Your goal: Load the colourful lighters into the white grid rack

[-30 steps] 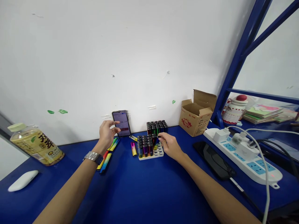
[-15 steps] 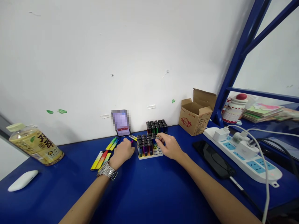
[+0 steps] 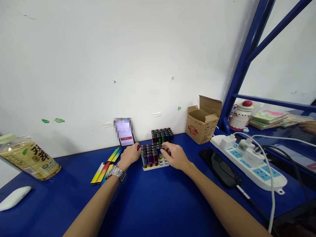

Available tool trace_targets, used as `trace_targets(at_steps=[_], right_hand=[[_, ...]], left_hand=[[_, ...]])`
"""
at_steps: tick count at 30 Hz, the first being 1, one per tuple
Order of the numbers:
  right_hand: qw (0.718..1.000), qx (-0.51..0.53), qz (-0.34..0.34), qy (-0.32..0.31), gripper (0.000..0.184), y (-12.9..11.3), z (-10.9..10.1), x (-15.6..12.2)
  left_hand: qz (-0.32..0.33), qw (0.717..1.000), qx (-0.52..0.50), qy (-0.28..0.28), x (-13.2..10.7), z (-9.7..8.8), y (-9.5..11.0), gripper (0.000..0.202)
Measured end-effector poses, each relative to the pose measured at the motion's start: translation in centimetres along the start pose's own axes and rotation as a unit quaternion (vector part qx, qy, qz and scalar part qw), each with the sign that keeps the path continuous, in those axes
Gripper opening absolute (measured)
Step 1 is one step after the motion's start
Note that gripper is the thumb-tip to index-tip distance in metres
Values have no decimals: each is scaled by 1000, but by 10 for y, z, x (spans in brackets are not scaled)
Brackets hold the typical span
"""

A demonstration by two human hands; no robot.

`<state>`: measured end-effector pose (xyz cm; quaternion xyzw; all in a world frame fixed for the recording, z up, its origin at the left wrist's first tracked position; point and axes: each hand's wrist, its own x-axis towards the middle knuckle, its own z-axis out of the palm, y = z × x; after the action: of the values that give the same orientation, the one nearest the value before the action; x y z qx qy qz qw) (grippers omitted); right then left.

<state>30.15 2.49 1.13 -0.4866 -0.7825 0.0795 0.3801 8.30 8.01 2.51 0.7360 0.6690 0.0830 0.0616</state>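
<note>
A white rack (image 3: 155,167) holds rows of upright, shiny gradient-coloured tubes (image 3: 149,160) with black tops. My left hand (image 3: 129,156) sits at the rack's left side, its fingers closed around a small item with a magenta end (image 3: 138,147), mostly hidden. My right hand (image 3: 174,156) rests on the rack's right side, fingertips among the tube tops. Whether it holds a tube is hidden. Behind the rack stands a block of black-topped tubes (image 3: 161,135). Flat rainbow-coloured sticks (image 3: 101,172) lie left of my left wrist.
A propped phone (image 3: 126,141) leans against the wall. On the blue table (image 3: 138,204) are a cardboard box (image 3: 202,121), a power strip (image 3: 247,161), a black phone (image 3: 219,168), a bottle (image 3: 29,158) and a white mouse (image 3: 14,197). Another person's hand (image 3: 308,127) shows far right.
My left hand has moved from the phone down to the rack, and the pink-and-yellow stick no longer lies beside the rack. The whole view has shifted slightly left.
</note>
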Motion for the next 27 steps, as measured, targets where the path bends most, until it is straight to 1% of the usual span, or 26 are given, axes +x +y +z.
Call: trace_targets(at_steps=[5, 7, 9, 11, 12, 13, 14, 15, 16, 18, 20, 22, 23, 25, 27], right_hand=[[1000, 4, 4, 6, 19, 0, 0, 0], [1000, 3, 1, 14, 19, 0, 1, -1], [999, 5, -7, 37, 19, 1, 1, -1], [996, 12, -23, 80, 20, 0, 2, -1], [994, 17, -36, 105, 21, -1, 2, -1], [990, 23, -53, 129, 21, -2, 3, -1], [986, 29, -72, 149, 21, -4, 3, -1], [982, 36, -91, 164, 21, -7, 3, -1], [978, 44, -107, 173, 21, -10, 3, -1], [973, 68, -131, 176, 22, -17, 2, -1], [970, 95, -152, 164, 25, -24, 2, -2], [967, 113, -173, 150, 26, -28, 2, -2], [966, 116, -177, 147, 25, -30, 3, -2], [967, 121, -167, 147, 20, -31, 5, -2], [970, 130, -139, 149, 19, -30, 7, -2]], left_hand=[[-11, 1000, -17, 12, -2, -7, -8, 18], [-23, 999, -29, 30, -4, -13, -12, 16], [-41, 997, -38, 58, -8, -19, -15, 19], [-53, 991, -59, 105, -14, -28, -15, 22], [-52, 986, -80, 136, -18, -33, -13, 22], [-41, 976, -119, 178, -23, -39, -10, 20], [-19, 962, -164, 217, -29, -44, -5, 17], [12, 949, -207, 239, -36, -49, 2, 16], [51, 939, -240, 242, -43, -54, 10, 16], [118, 932, -265, 216, -57, -60, 27, 19], [174, 931, -276, 164, -70, -63, 44, 19], [215, 927, -285, 119, -79, -62, 57, 16], [230, 923, -290, 103, -81, -60, 61, 16], [242, 918, -302, 88, -85, -55, 66, 17], [225, 917, -317, 89, -85, -50, 66, 24]])
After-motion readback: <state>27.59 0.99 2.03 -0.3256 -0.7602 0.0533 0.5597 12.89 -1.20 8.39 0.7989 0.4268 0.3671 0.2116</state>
